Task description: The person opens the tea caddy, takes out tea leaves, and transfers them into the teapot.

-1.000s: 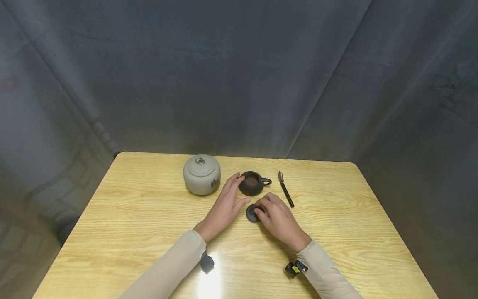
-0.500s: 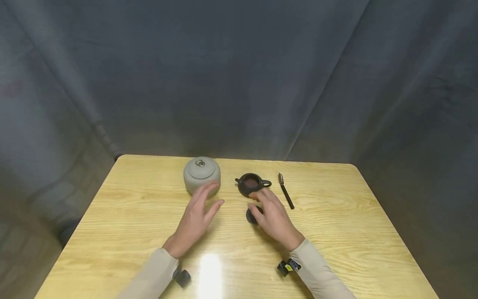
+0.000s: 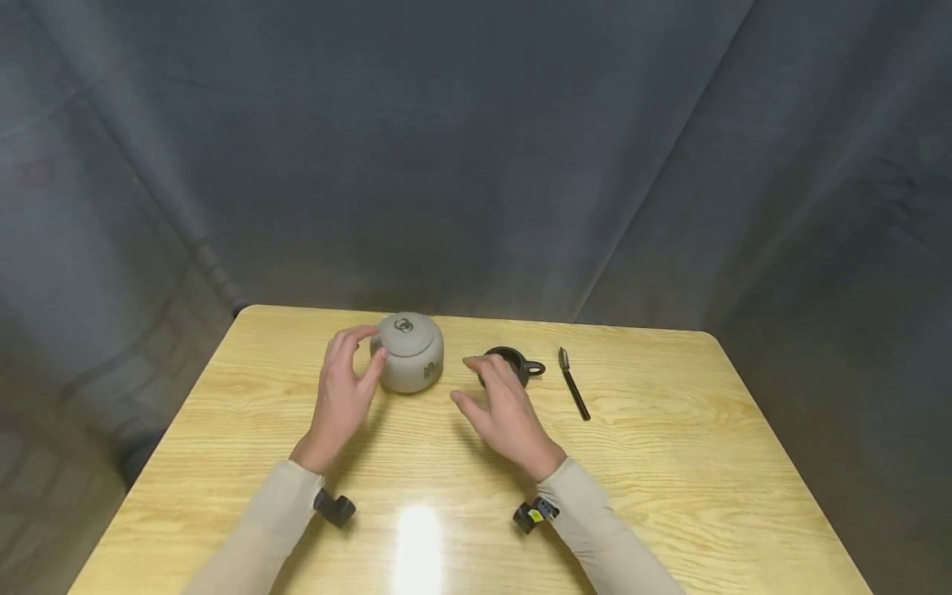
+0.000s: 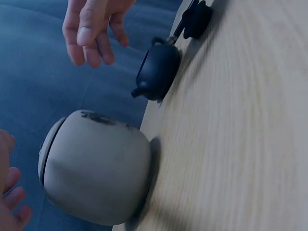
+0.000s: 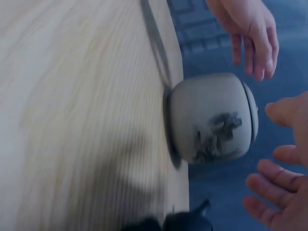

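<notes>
A round grey lidded jar (image 3: pixel 411 368) with a dark printed mark stands at the back of the table. My left hand (image 3: pixel 340 401) hovers at its left side, fingers and thumb spread, fingertips right at the lid's edge in the head view. To the right of the jar, my right hand (image 3: pixel 509 417) hangs in the air with loosely bent fingers, holding nothing. It partly covers a small dark teapot (image 3: pixel 535 368) in the head view. The teapot (image 4: pixel 159 72) appears uncovered in the left wrist view, with its dark round lid (image 4: pixel 198 20) on the table beside it.
A slim black-handled tool (image 3: pixel 573 387) with a silver tip lies right of the teapot. The wooden table (image 3: pixel 669 463) ends at a back edge before a dark grey curtain (image 3: pixel 476 165). A camera is strapped to each wrist.
My right hand has let go of the teapot lid and moved left, up off the table. My left hand has gone from beside the teapot to the jar's left side.
</notes>
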`<action>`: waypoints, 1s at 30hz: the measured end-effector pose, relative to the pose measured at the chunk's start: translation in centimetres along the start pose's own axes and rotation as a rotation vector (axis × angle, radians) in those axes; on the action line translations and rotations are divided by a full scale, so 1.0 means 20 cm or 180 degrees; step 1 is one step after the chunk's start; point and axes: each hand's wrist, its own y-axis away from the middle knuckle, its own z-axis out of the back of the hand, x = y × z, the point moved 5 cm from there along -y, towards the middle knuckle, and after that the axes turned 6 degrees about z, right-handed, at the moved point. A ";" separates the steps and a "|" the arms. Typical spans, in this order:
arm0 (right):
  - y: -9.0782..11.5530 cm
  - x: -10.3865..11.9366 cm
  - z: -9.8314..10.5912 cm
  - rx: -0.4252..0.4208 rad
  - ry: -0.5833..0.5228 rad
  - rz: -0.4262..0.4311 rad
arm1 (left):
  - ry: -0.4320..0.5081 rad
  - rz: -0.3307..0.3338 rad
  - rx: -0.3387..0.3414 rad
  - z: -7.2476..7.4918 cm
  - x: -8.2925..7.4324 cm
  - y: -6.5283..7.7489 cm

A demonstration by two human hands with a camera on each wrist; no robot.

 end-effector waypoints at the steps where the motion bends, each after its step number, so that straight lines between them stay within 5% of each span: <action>1: -0.01 0.01 -0.01 0.0019 -0.0046 -0.0033 | -0.0013 0.0046 0.0034 0.00 0.01 -0.01; 12: -0.14 0.02 -0.16 -0.0020 -0.0567 -0.0479 | -0.0186 0.0349 0.0503 -0.07 0.03 -0.13; 18: -0.19 0.01 -0.24 -0.0102 -0.0743 -0.0723 | -0.0272 0.0412 0.0575 -0.11 0.01 -0.18; 30: -0.28 0.02 -0.34 -0.0172 -0.0861 -0.0622 | -0.0342 0.0449 0.0605 -0.13 -0.01 -0.23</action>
